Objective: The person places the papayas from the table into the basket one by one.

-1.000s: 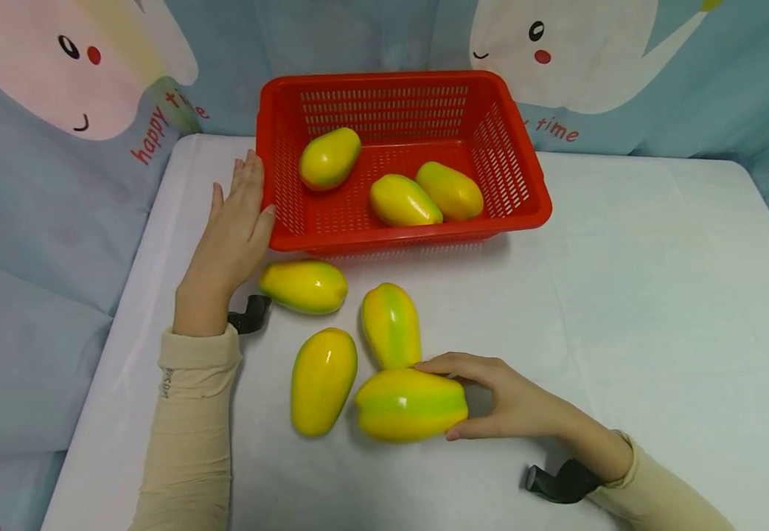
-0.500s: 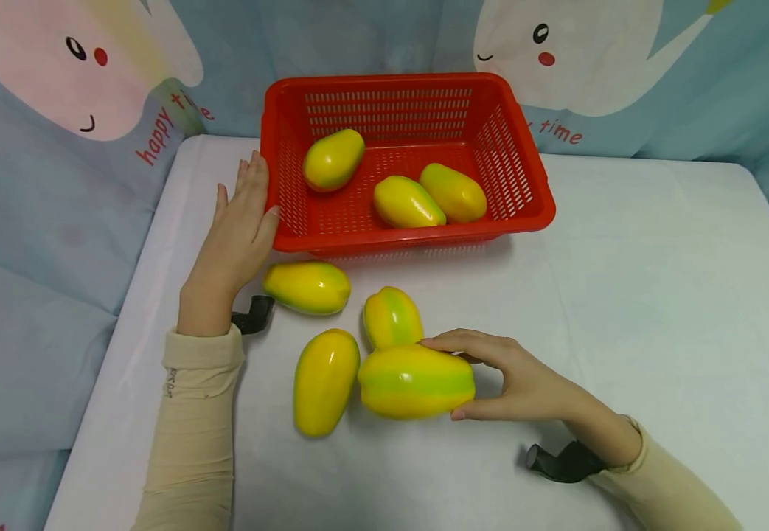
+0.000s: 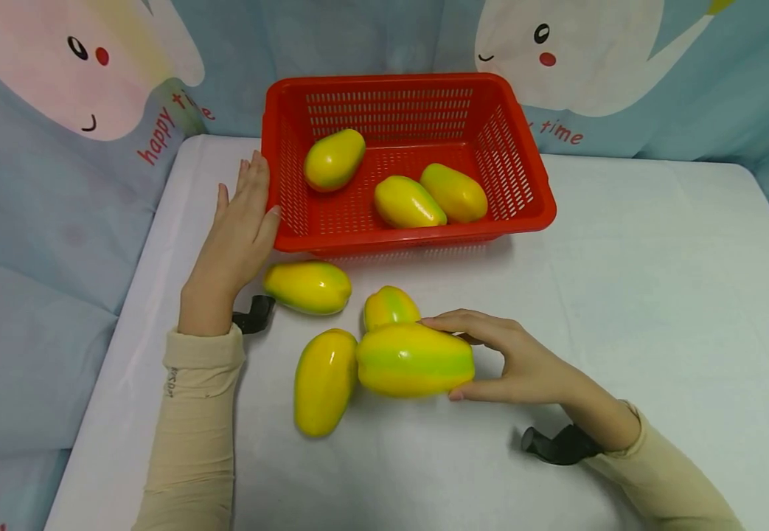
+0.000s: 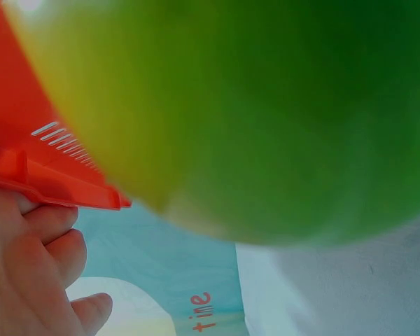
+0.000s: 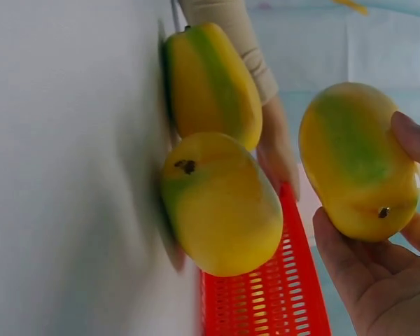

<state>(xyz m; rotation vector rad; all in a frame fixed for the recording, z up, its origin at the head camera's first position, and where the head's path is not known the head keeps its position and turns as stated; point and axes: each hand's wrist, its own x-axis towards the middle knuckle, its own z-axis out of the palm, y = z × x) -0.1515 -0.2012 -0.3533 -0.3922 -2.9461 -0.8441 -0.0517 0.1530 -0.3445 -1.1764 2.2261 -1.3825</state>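
My right hand (image 3: 513, 361) grips a yellow-green papaya (image 3: 416, 363) by its right end, thumb on the near side and fingers on the far side. The right wrist view shows this papaya (image 5: 357, 161) raised clear of the tabletop. My left hand (image 3: 238, 221) lies with straight fingers along the left side of a red plastic basket (image 3: 357, 240). Three more papayas lie on the table: one (image 3: 309, 287) just before the basket, one (image 3: 326, 383) nearer me, and one (image 3: 391, 306) partly hidden behind the held one.
Inside the basket lie three papayas, one at left (image 3: 334, 161) and two touching toward the right (image 3: 409, 203). Black wrist-camera mounts (image 3: 559, 445) stick out by both wrists. A printed blue curtain (image 3: 371, 37) hangs right behind the basket. White cloth (image 3: 656, 295) covers the table.
My right hand has lifted the papaya and carried it toward the basket, so it covers more of the papaya behind it. My left hand stays at the basket's side.
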